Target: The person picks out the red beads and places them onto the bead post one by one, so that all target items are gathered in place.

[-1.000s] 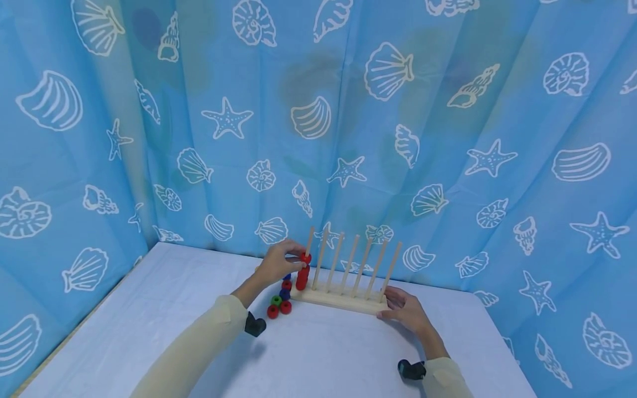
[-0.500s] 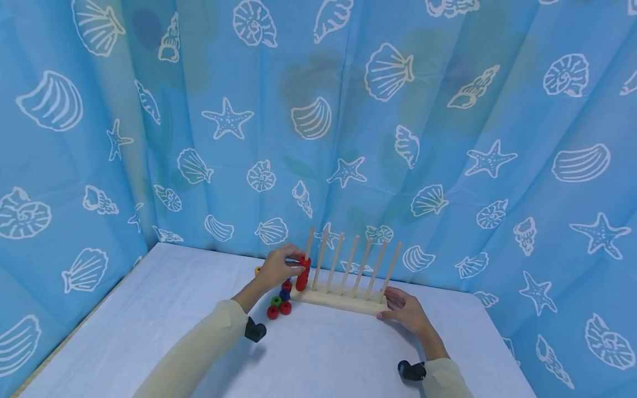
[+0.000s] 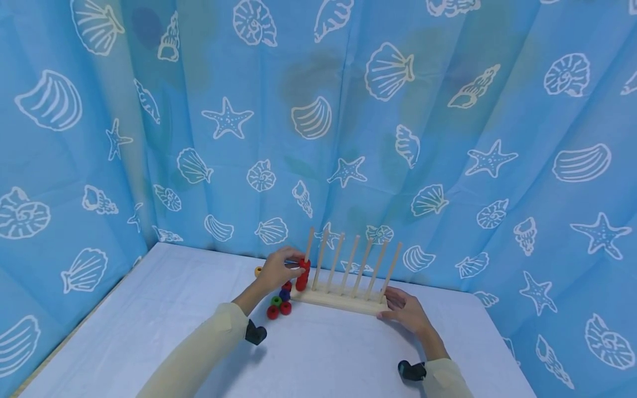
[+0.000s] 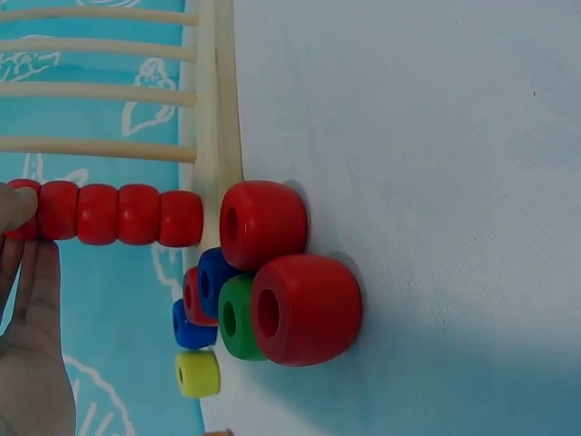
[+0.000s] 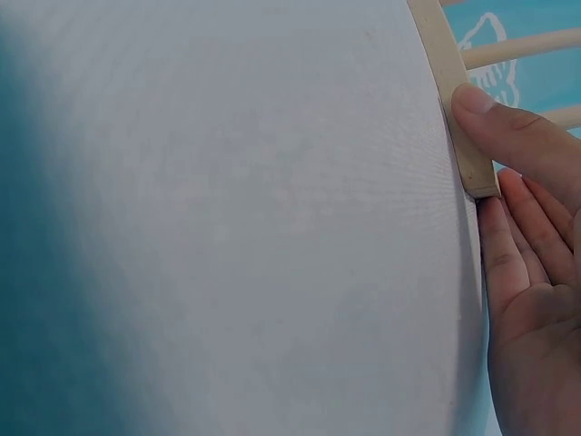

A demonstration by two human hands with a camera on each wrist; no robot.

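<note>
A pale wooden peg rack [image 3: 338, 301] stands near the back of the table, with a row of upright pegs. Several red beads [image 4: 98, 214] are stacked on its leftmost peg. My left hand [image 3: 275, 271] pinches the topmost red bead [image 4: 29, 227] between thumb and fingers; this bead is on the peg, against the one below. At the other end of the rack my right hand [image 3: 407, 310] grips the base, its thumb [image 5: 508, 123] on the front and the fingers around the end. The other pegs [image 3: 350, 265] carry no beads.
Loose beads lie beside the rack's left end: a large-looking red one [image 4: 309, 311], another red [image 4: 268, 218], green [image 4: 238, 320], blue [image 4: 193, 327] and yellow [image 4: 197, 373] among them. A blue shell-patterned curtain [image 3: 318, 138] hangs right behind the white table [image 3: 308, 354].
The left hand has slid the top red bead down the leftmost peg onto the stack, closing the gap seen earlier. My right hand stays at the base's right end.
</note>
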